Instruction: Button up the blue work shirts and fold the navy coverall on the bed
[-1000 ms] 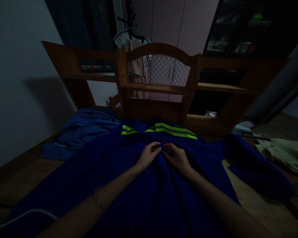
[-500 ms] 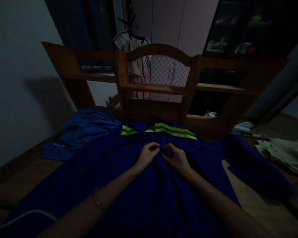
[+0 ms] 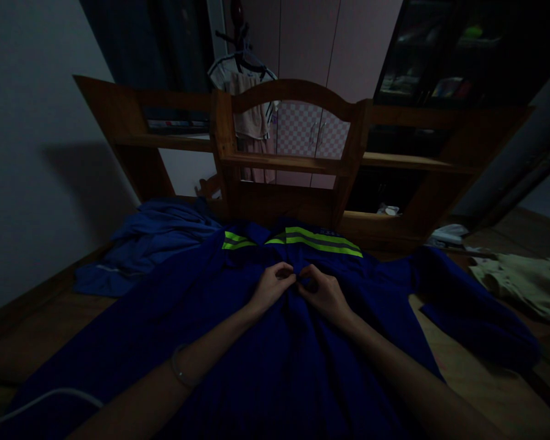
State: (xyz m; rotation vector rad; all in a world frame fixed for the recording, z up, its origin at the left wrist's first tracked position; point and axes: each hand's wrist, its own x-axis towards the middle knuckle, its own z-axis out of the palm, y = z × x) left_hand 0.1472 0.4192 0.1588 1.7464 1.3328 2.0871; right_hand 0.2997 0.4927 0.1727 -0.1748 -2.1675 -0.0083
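A dark blue work jacket (image 3: 174, 330) with yellow-green reflective stripes across the chest lies spread out in front of me, its collar at the far end. At its front, below the stripes, my left hand (image 3: 272, 287) pinches the cloth between thumb and fingers. Close beside it, my right hand (image 3: 325, 293) also pinches the jacket's front, and the fingertips of both hands nearly meet. Whatever small part lies between the fingertips is too dark to make out. One jacket sleeve (image 3: 481, 311) stretches out to the right.
A wooden shelf unit (image 3: 297, 164) stands behind the jacket. Crumpled blue cloth (image 3: 165, 238) lies at the left, by the wall. Folded pale cloth (image 3: 522, 284) lies at the far right. A white cable (image 3: 59, 391) crosses the lower left. Clothes (image 3: 250, 116) hang on a rack beyond.
Both hands stay at the same place on the jacket's front. The fingertips shift only slightly; the jacket lies as before.
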